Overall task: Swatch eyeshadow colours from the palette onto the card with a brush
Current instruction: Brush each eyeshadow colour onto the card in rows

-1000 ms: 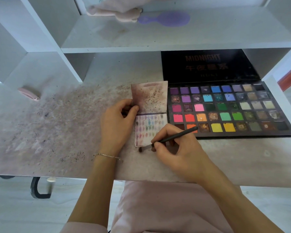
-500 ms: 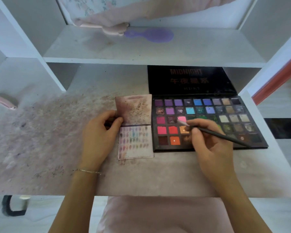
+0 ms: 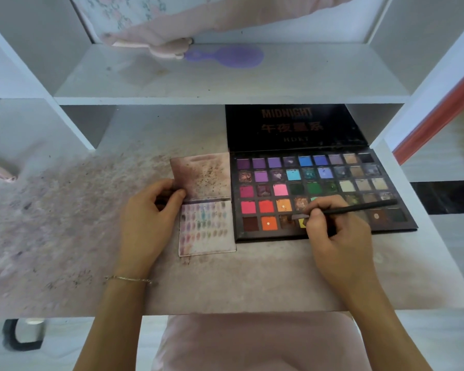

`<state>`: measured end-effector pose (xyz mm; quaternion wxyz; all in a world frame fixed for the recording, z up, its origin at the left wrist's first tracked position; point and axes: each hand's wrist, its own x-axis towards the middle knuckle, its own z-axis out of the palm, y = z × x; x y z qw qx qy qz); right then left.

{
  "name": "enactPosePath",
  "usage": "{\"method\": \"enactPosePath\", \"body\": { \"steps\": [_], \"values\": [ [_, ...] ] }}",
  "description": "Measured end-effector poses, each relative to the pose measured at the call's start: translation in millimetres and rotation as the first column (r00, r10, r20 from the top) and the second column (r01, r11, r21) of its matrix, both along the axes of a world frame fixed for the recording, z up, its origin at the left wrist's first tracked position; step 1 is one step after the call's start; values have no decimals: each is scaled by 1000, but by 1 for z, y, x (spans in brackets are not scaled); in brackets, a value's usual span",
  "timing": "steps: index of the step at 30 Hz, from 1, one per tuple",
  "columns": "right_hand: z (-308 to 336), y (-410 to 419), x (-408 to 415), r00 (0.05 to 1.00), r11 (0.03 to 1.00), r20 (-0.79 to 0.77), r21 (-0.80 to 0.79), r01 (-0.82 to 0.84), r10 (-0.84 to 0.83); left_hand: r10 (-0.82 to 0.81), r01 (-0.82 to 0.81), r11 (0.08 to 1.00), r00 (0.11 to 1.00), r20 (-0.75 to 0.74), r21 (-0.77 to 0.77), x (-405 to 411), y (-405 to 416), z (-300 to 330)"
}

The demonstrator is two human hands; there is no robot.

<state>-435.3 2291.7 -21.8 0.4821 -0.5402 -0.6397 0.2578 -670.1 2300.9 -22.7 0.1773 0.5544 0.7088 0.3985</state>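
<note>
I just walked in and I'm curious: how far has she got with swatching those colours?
Well along: the card already carries several rows of colour dabs, though its lower strip looks bare. Right now the right hand holds the brush, tip down in the palette's bottom row, while the left hand steadies the card. Left: brushing that shade onto the card.

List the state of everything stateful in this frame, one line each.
Black eyeshadow palette: open, lid propped up at the back.
Folded swatch card: opened flat, lower half covered with rows of colour swatches, upper half smudged.
Thin black brush: tip down near the yellow pan in the bottom row.
Right hand: pinches the brush.
Left hand: holds the card's left edge at the fold.
Purple hairbrush: lying flat on the shelf.
</note>
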Motion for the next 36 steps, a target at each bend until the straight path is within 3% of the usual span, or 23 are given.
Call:
{"method": "enactPosePath", "body": {
  "steps": [11, 22, 30, 36],
  "values": [
    [-1, 0, -1, 994, 995, 57, 48, -93, 90, 4, -4, 1000, 1000, 1, 2, 0, 0, 0],
    [1, 0, -1, 1000, 999, 20, 29, -21, 20, 2, -2, 1000, 1000, -15, 5, -1, -1, -1],
    [6, -4, -7, 986, 990, -88, 32, -139, 141, -3, 3, 1000, 1000, -2, 10, 0, -1, 0],
    [4, -15, -40, 950, 954, -131, -60, -294, 284, -5, 5, 1000, 1000, -3, 9, 0, -1, 0]
  ]
}}
